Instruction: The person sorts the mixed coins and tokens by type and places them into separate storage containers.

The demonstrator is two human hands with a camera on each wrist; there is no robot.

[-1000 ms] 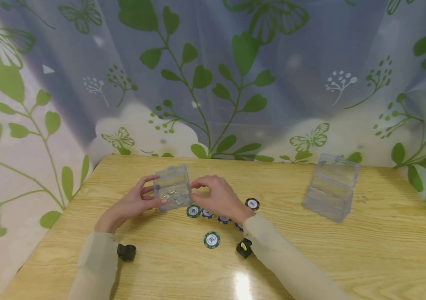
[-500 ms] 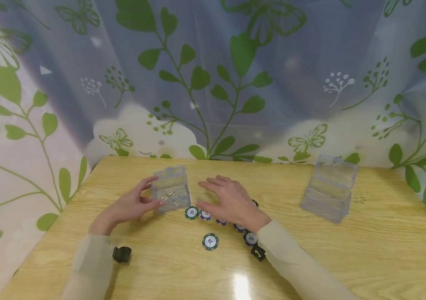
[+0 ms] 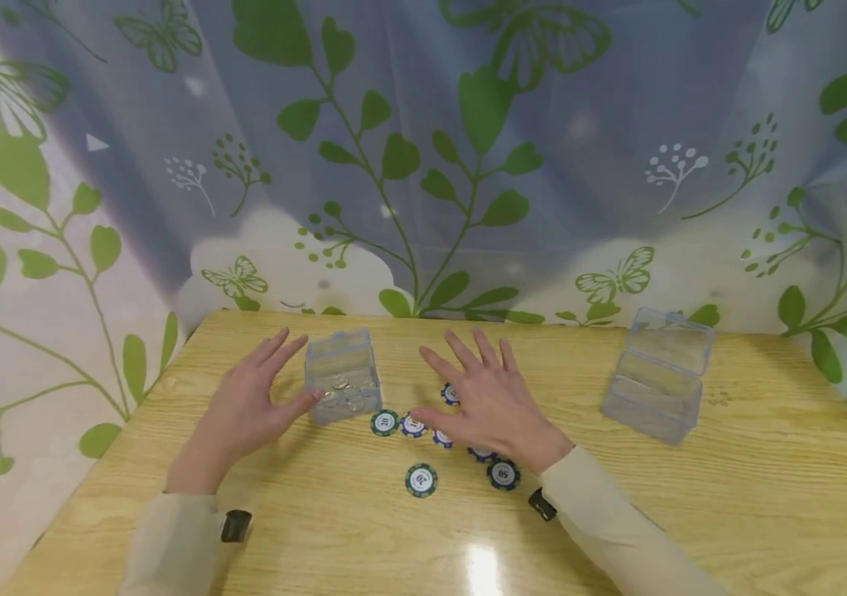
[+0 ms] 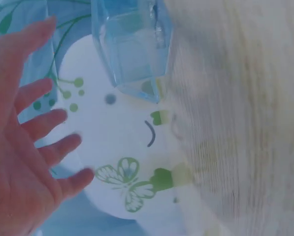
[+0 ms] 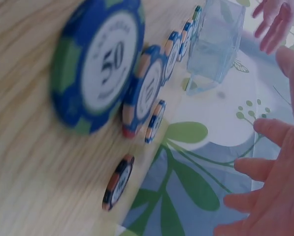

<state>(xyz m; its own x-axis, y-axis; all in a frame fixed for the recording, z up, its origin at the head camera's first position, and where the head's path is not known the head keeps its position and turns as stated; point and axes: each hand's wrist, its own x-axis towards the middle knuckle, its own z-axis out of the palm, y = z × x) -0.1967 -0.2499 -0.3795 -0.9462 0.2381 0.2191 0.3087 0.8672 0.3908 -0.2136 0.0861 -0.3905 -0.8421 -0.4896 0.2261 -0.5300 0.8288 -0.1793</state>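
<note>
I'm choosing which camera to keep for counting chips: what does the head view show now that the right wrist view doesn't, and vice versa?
Only the head view: the second open clear box on the right, and the 20 chip lying apart.

Only the right wrist view: a dark chip with orange-brown patches.

Both: the left hand, the right hand, the clear box by the left hand and the 50 chip.

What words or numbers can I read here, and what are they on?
"50": blue-and-green chip.
"LAS VEGAS", faint: same chip.
"10": blue chip beside it.
"20": front green chip; seemingly also the rear green chip.
Black chip: too blurred.
Other chips: too small, blurred or hidden for certainty.
</note>
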